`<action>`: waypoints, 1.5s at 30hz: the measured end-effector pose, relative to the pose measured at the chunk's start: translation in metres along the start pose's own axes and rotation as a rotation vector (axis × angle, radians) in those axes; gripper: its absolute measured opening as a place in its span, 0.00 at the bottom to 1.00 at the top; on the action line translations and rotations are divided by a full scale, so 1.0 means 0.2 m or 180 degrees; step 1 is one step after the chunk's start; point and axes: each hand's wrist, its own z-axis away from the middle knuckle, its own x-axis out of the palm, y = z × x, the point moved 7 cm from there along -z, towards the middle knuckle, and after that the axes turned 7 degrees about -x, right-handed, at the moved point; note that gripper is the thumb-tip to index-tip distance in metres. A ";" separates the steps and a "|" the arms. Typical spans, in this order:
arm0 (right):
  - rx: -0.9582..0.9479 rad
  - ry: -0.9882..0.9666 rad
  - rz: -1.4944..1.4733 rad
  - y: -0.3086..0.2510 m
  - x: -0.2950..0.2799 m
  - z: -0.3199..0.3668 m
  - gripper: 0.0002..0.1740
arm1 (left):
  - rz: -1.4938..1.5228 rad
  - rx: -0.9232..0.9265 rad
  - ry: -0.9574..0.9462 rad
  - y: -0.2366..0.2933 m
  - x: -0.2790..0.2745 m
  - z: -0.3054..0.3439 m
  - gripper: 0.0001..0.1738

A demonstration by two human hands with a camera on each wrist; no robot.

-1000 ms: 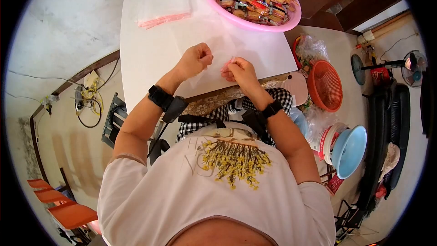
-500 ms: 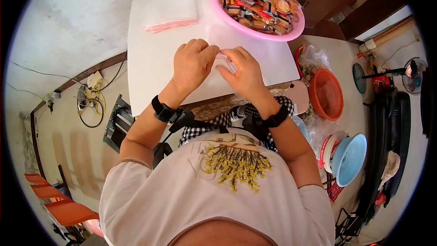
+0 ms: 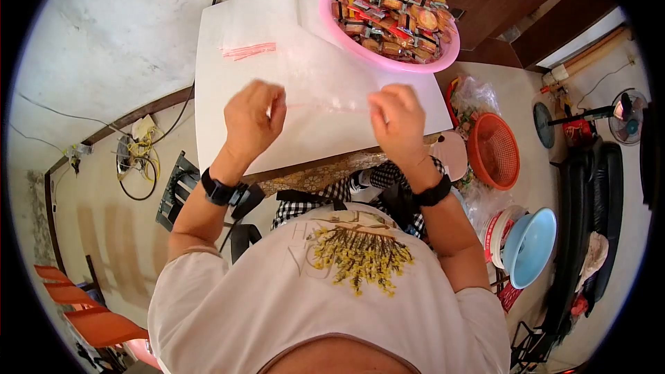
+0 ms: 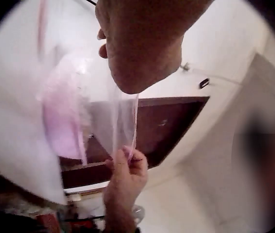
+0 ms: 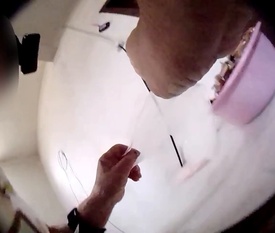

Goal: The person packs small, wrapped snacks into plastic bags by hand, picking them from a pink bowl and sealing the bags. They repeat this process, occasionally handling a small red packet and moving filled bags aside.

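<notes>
- Clear, pink-edged plastic bag (image 4: 125, 116): thin, filmy — faintly glossy
- White flat tabletop (image 3: 322, 131): smooth, softly shiny
- Round pink plastic basin (image 5: 254, 87): smooth-walled
- Brown snacks (image 3: 395, 17): glossy transparent wrappers
- Round orange plastic basket (image 3: 494, 156) — perforated

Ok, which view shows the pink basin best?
The head view, since it looks down on the pink basin and its heaped packets. The right wrist shows its side and some packets; the left wrist, mostly its hazy side.

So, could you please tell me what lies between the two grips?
In the head view, a clear plastic bag spans from left grip to right grip.
</notes>
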 end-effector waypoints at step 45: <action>0.0509 -0.1106 -0.0555 0.29 0.50 0.39 0.05 | -0.0424 0.1130 -0.1277 0.13 1.05 -0.93 0.05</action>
